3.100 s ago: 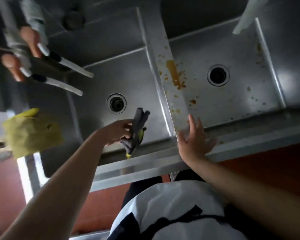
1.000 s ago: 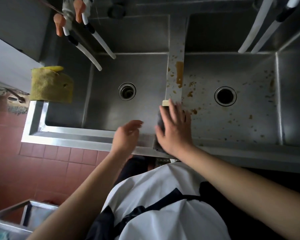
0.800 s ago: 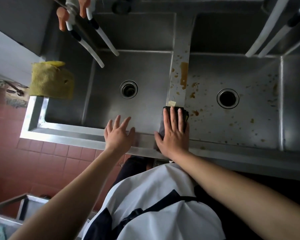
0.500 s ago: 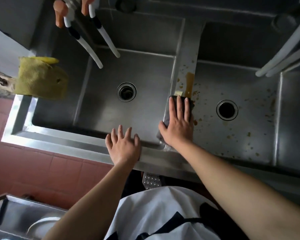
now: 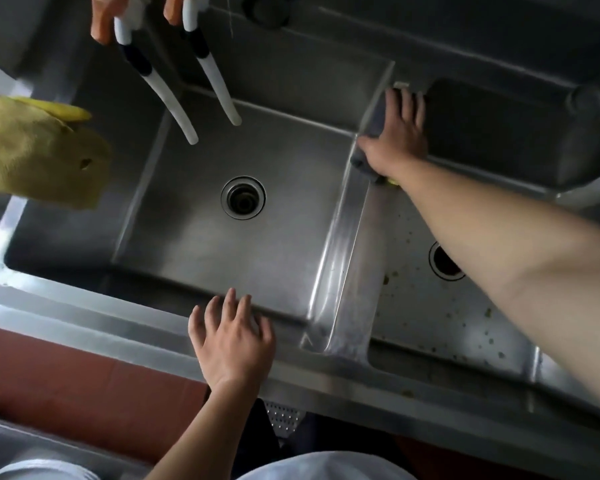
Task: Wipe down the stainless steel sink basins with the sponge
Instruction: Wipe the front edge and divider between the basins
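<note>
I have my right hand (image 5: 397,136) pressed flat, fingers straight, on the dark sponge (image 5: 362,160), which lies under my palm on the divider (image 5: 352,244) between the basins, a pale corner poking out just past my fingertips. My left hand (image 5: 231,336) rests open on the front rim, holding nothing. The sponge looks soft, light and probably wet, so I judge that pressing from on top suits it better than pinching an edge.

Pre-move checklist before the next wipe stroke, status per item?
1. Sponge under right hand: ok, flat fingers press it at the divider's far end.
2. Left hand braced on front rim: ok, holding nothing.
3. Divider wiped: ok, no brown smear visible.
4. Right basin clean: not ok, specks on floor.
5. Left basin clean: ok, no visible stains.
6. Right drain clear: cannot tell, forearm partly covers it.
</note>
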Tool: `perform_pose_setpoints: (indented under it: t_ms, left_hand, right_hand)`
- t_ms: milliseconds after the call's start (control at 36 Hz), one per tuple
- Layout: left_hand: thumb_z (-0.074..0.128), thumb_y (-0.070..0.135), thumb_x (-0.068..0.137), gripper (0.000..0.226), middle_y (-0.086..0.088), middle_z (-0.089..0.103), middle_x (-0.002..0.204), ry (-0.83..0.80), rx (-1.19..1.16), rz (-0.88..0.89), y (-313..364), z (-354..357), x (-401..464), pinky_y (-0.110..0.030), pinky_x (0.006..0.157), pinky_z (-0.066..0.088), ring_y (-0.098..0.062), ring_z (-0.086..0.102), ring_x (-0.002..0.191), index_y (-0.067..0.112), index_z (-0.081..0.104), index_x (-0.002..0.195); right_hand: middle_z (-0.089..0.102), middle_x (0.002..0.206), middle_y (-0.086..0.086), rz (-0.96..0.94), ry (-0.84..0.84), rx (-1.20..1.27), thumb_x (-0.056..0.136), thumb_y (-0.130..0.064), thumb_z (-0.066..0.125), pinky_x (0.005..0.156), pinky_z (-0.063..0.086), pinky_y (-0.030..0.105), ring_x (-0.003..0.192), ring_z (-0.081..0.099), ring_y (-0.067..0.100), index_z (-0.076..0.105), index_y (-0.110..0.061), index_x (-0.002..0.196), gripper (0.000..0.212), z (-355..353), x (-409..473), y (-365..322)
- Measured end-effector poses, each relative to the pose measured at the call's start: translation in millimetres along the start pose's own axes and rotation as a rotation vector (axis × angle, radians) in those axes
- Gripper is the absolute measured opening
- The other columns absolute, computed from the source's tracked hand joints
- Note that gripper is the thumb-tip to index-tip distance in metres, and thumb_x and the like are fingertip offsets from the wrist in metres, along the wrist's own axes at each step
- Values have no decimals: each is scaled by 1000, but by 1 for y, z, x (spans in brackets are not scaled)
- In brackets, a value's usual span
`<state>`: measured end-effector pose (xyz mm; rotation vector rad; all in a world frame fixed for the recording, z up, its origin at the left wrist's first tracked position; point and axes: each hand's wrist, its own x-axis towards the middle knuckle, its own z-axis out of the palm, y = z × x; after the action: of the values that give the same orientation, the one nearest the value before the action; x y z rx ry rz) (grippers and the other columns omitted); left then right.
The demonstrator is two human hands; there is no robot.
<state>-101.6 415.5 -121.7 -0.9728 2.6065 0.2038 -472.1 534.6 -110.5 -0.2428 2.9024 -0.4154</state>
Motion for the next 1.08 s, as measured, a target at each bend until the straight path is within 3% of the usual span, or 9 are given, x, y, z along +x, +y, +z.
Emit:
perform_pose_setpoints:
  t_ms: [167,333,500,583,722,806,861,1000,1083]
  left_hand:
    - [41,49,83,48,4,56,140,-5,9,-6,1,-3,-1,-45,118,14,-21,41,133,32,65,121]
    - [38,51,85,51,4,51,145,-40,26,-3,2,-8,0,-45,119,11,-22,37,137,36,60,128]
    - [44,45,93,50,3,29,160,-143,-113,-18,11,-19,3,-45,120,1,-24,15,147,41,44,142]
    - [49,36,98,45,1,30,160,-134,-401,74,44,-30,10,-43,119,14,-25,19,147,34,47,143]
    - [42,28,104,45,-5,42,153,-271,-886,279,125,-36,21,-37,118,29,-20,36,142,21,40,149]
    - [36,32,105,52,-2,43,153,-340,-937,277,154,-27,22,-24,112,32,-21,44,137,32,22,155]
    - [34,37,104,56,0,45,152,-315,-873,258,161,-18,23,-27,105,38,-25,51,130,46,9,154]
    - [22,55,96,58,10,45,150,-222,-713,255,162,-4,21,-42,84,54,-31,67,101,65,-12,143]
    - [23,55,96,59,12,44,151,-181,-710,265,163,-3,21,-40,81,54,-29,67,101,63,-10,144]
  right_hand:
    - [4,167,-1,-35,2,-13,84,-47,61,124,11,45,154,-3,29,9,-24,159,94,1,-19,3]
    - [5,168,0,-77,34,46,82,-44,59,124,12,42,154,-1,26,11,-24,159,93,22,-120,8]
    - [35,159,7,-108,173,289,79,-19,61,115,35,50,150,24,29,45,-15,149,71,39,-204,12]
    - [37,158,7,-70,227,420,82,-13,57,116,35,50,150,24,27,47,-11,147,65,45,-211,20]
    - [40,154,16,-7,316,522,84,-6,59,120,27,50,148,27,35,47,-4,145,62,29,-148,20]
    - [38,156,14,-21,349,498,88,-12,54,122,23,46,149,24,34,43,-6,148,62,-2,-79,20]
    - [38,156,16,-80,378,407,87,-15,53,122,20,47,148,24,37,44,-7,148,62,-21,-30,18]
    - [6,168,-5,37,-36,82,96,-39,43,120,7,59,154,-3,23,19,-36,157,65,-34,65,13]
    - [-4,168,-5,27,-65,76,95,-44,47,124,10,48,153,-10,27,10,-37,158,73,-21,78,16]
